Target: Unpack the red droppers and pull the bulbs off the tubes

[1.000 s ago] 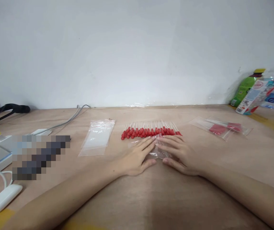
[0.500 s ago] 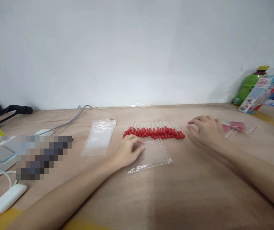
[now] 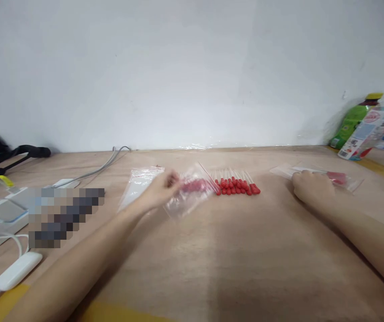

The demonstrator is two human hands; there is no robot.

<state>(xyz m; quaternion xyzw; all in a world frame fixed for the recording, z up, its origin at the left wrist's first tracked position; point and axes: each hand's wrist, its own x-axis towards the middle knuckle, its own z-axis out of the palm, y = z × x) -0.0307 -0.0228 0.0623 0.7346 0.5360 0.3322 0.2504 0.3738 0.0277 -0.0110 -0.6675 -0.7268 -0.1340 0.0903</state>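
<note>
Green bottle (image 3: 350, 124) beside what looks like a carton (image 3: 363, 133).

The wooden worktop (image 3: 252, 264) bears red-tipped sticks (image 3: 237, 185) between left hand (image 3: 163, 187) and right hand (image 3: 313, 187); filled bags (image 3: 338, 178) at the right hand; flat bags (image 3: 138, 182) beside the left; a green bottle (image 3: 350, 123) beyond the right.

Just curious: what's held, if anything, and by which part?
The left grip holds a clear bag by its left edge; for the right grip, it cannot be told.
</note>
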